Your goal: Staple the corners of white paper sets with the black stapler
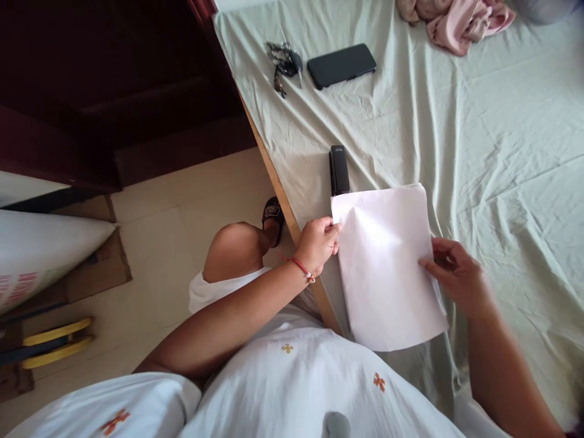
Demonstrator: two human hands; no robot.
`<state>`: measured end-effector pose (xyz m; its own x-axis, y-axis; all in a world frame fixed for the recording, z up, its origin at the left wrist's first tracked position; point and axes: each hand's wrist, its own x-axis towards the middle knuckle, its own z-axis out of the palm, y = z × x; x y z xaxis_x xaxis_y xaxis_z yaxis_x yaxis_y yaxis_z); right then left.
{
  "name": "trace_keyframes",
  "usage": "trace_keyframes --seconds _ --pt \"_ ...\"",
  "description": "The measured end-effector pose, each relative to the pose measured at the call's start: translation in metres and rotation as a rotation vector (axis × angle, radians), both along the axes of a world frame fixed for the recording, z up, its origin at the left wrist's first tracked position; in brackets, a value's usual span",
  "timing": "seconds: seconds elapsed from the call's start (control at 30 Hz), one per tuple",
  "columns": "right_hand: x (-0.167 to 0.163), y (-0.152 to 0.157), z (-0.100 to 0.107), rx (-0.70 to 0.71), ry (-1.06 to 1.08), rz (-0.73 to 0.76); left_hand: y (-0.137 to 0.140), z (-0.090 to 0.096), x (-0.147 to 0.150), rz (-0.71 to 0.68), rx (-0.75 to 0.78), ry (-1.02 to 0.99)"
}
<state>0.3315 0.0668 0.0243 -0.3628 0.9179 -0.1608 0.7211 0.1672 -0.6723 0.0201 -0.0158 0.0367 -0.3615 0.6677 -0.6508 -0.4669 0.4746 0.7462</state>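
Note:
A stack of white paper sheets (387, 274) is held between my two hands over the edge of the cloth-covered bed or table. My left hand (318, 243) pinches the upper left edge of the sheets, thumb on top. On the opposite side, my right hand (456, 274) grips the right edge, with its thumb on the top sheet and its fingers at the edge. Just beyond the paper's upper left corner lies a black stapler (339, 169), its near end covered by the sheets.
A black phone (341, 66) and a bunch of keys (287, 64) lie farther back on the pale green cloth (515, 152). Crumpled pink fabric (469, 24) is at the top right. Left of the wooden edge (274, 176), a white sack (45, 252) rests above the tiled floor.

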Motion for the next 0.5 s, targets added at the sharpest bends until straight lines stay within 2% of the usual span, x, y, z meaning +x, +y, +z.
trace_keyframes --seconds 0.07,0.1,0.13,0.17,0.27,0.33,0.4,0.5 --pt "-0.013 -0.012 0.01 0.341 -0.167 0.056 0.0 0.001 0.001 -0.015 -0.019 0.046" --pt "-0.021 -0.02 0.016 0.463 -0.222 0.134 -0.001 0.001 0.001 -0.032 -0.027 0.077" --pt "-0.03 -0.027 0.023 0.57 -0.203 0.23 -0.001 0.001 0.002 -0.05 -0.034 0.107" --pt "-0.039 -0.035 0.029 0.603 -0.174 0.355 -0.001 0.001 0.002 -0.066 -0.041 0.132" --pt "-0.053 -0.051 0.035 0.522 -0.178 0.713 -0.002 0.0 0.001 -0.075 -0.04 0.144" --pt "-0.051 -0.052 0.028 0.447 -0.231 0.857 -0.002 0.0 0.001 -0.058 -0.031 0.118" --pt "-0.041 -0.047 0.019 0.409 -0.279 0.887 -0.002 0.0 0.0 -0.041 -0.028 0.089" --pt "-0.029 -0.038 0.017 0.425 -0.286 0.765 -0.002 -0.001 -0.001 -0.012 -0.016 0.052"
